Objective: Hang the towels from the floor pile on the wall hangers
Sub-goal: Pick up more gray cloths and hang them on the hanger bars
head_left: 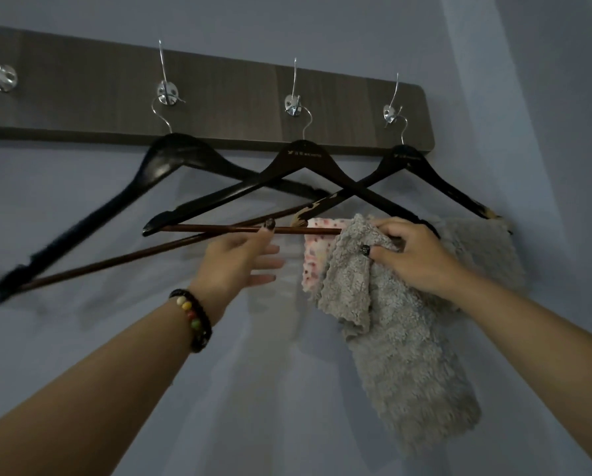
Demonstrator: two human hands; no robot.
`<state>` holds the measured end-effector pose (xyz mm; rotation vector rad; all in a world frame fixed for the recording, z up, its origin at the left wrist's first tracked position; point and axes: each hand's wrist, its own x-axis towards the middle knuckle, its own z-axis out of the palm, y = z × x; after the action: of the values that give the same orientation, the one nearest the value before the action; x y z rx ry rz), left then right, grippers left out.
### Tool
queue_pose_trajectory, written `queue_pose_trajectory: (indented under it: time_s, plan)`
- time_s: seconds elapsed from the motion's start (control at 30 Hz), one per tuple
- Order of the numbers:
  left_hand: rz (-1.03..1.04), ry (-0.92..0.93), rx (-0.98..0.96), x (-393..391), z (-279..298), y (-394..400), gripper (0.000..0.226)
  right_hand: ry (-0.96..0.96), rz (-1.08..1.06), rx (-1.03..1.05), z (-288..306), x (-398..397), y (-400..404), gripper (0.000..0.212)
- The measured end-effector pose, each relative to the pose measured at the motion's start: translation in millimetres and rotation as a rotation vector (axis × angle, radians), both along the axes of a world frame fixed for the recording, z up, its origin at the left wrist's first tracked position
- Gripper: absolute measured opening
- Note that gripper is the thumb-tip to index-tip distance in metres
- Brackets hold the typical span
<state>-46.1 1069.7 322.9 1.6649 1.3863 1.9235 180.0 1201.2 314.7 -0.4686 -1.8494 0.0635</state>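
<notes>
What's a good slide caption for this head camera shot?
Right hand drapes a grey towel over the middle hanger bar while the left hand steadies it.

Both forearms were left bare, no sleeves seen. A beaded bracelet (193, 319), dark with cream, orange, red and green beads, was worn just behind the left hand (239, 255). Dark patterned nail polish was worn on both hands, the right hand (414, 255) included.
</notes>
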Motion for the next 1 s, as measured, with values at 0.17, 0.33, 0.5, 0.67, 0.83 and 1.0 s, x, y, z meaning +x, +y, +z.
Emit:
queue_pose_trajectory:
  time_s: [0.17, 0.33, 0.5, 0.67, 0.83, 1.0]
  plan:
    - [-0.164, -0.301, -0.042, 14, 11, 23, 0.025, -0.006, 0.018, -0.072, -2, 7, 3, 0.04]
    - [-0.296, -0.367, -0.017, 15, 15, 30, 0.023, 0.024, 0.047, -0.108, -1, 13, -9, 0.016]
    - [-0.328, -0.295, -0.005, 20, 13, 35, 0.021, 0.096, 0.129, -0.15, 16, 8, -34, 0.008]
    - [-0.319, -0.277, 0.031, 38, 9, 35, 0.029, 0.355, 0.198, -0.171, 62, -6, -44, 0.013]
    - [-0.356, -0.158, 0.064, 53, 11, 28, 0.035, 0.407, -0.15, -0.047, 96, -13, -15, 0.021]
    - [-0.402, -0.243, 0.097, 56, 22, 29, 0.018, 0.129, -0.393, 0.141, 91, -3, -6, 0.023]
